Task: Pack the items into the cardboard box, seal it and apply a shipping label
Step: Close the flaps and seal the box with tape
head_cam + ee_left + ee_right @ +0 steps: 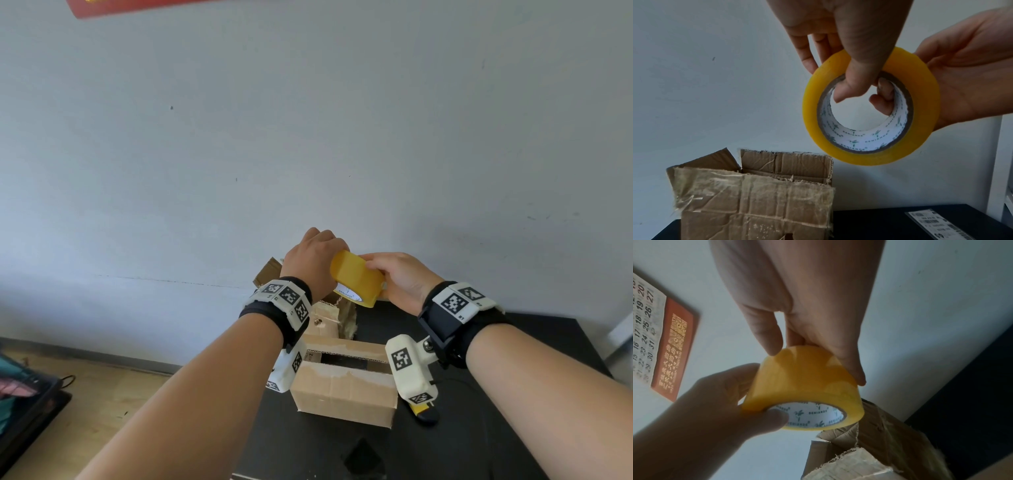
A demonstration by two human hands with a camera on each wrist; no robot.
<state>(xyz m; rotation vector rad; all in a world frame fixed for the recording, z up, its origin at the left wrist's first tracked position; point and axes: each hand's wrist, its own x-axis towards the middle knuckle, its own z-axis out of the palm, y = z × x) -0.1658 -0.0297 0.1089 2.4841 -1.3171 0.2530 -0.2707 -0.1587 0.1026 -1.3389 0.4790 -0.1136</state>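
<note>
Box contents: we cannot see inside the cardboard box; its dark opening shows nothing.
Shipping label: cut by the left wrist picture's lower edge; we find its print too small to read.
Left hand: the tape roll hides its fingertips from our head view.
Calendar: cropped at the left edge.

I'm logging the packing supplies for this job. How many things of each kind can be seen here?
Cardboard box: 1
Yellow tape roll: 1, held above the box by both hands
Shipping label: 1, flat on the black table
Yellow-and-black tool: 1, mostly hidden
Total: 4
</note>
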